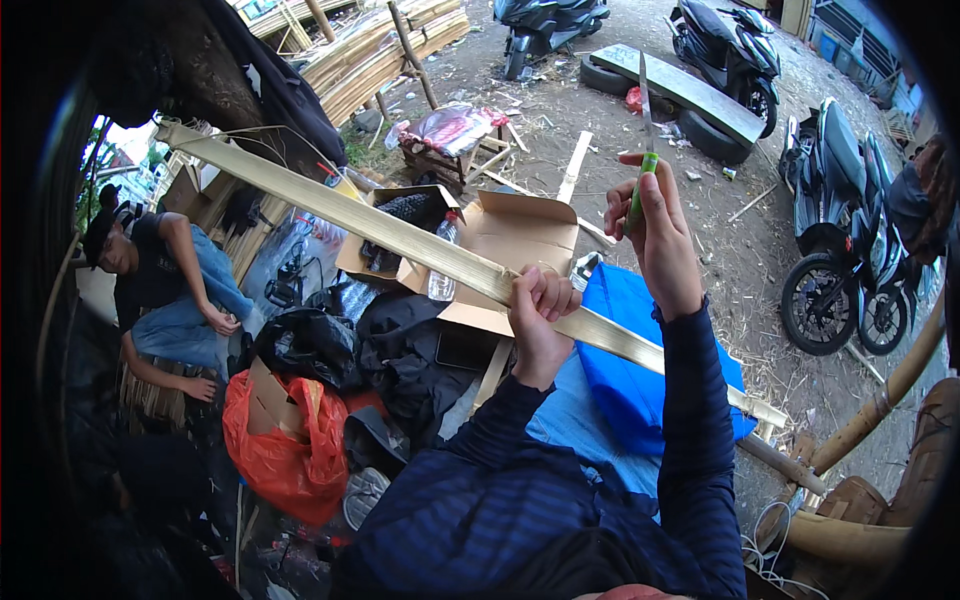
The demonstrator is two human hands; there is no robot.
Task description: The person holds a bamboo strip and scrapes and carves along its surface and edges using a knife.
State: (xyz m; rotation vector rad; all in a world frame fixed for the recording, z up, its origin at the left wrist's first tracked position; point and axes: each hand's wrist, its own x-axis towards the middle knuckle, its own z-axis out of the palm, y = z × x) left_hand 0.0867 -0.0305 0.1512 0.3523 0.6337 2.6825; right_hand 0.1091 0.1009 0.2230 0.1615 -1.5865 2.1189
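Observation:
A long split bamboo strip (370, 220) runs slantwise across the view, from the upper left down to the lower right. My left hand (542, 318) is wrapped round it a little right of its middle. Raised above the strip, my right hand (655, 225) grips the green handle of a knife (646, 100), its narrow blade pointing up and away. The blade is apart from the bamboo. Under the strip's right part, a blue cloth (620, 370) lies over my leg.
An open cardboard box (520, 235) with a plastic bottle stands ahead. An orange plastic bag (285, 450) and black bags (310, 345) lie to the left, near a seated person (180, 290). Motorbikes (830, 220) stand at the right. A bench on tyres (680, 95) and stacked bamboo (380, 55) are farther off.

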